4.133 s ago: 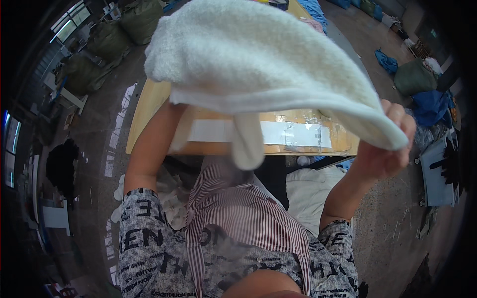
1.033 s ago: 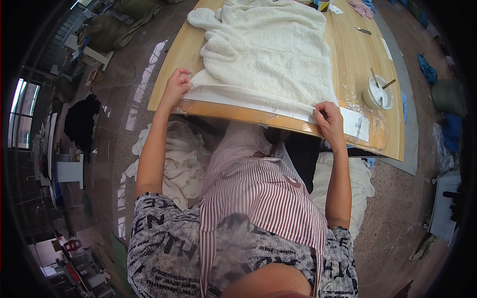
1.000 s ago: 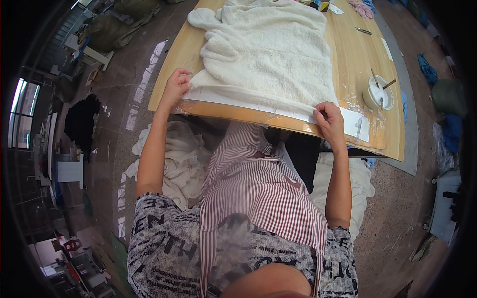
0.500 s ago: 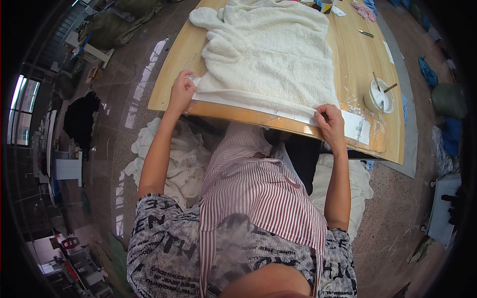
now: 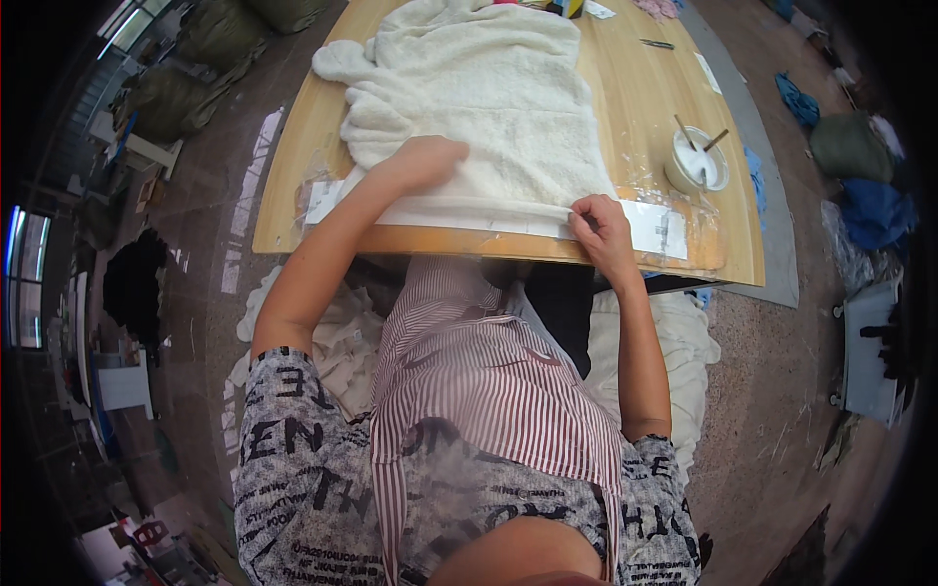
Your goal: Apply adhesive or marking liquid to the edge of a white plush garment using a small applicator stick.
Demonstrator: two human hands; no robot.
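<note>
My right hand [image 5: 601, 234] pinches the cream fleece [image 5: 498, 107] by its hem [image 5: 479, 210], seemingly to steady it; my left hand's [image 5: 427, 164] grip above I cannot tell

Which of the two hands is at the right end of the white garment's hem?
The right hand, its fingers at that hem; the left hand is over the white garment, farther from the table edge.

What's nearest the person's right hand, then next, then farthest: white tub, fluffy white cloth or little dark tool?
From the right hand, head view:
1. Fluffy white cloth: touching it.
2. White tub: to its right.
3. Little dark tool: beyond the tub.
</note>
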